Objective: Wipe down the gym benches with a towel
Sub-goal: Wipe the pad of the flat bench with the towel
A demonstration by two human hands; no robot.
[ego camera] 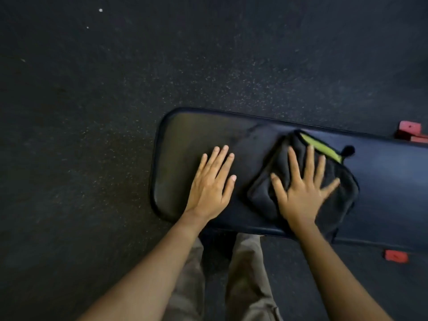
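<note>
Under the flat right hand (pixel 301 191) lies the dark folded towel (pixel 261 193), mid-wipe on the bench pad (pixel 180 135); left hand (pixel 210 184), flat beside it, braces. Next, probably sweep toward the pad's end.

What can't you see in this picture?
Head view:
- The bench: its right end is cut off by the picture's edge.
- Bench surface beneath the towel: covered by it and the right hand.
- The frame under the pad: hidden; only red parts show.
- Right fingertips: blurred.

The bench pad (pixel 382 181) is cut off at the right edge, and the towel (pixel 261 193) is partly covered by the blurred right hand (pixel 303 193).
</note>
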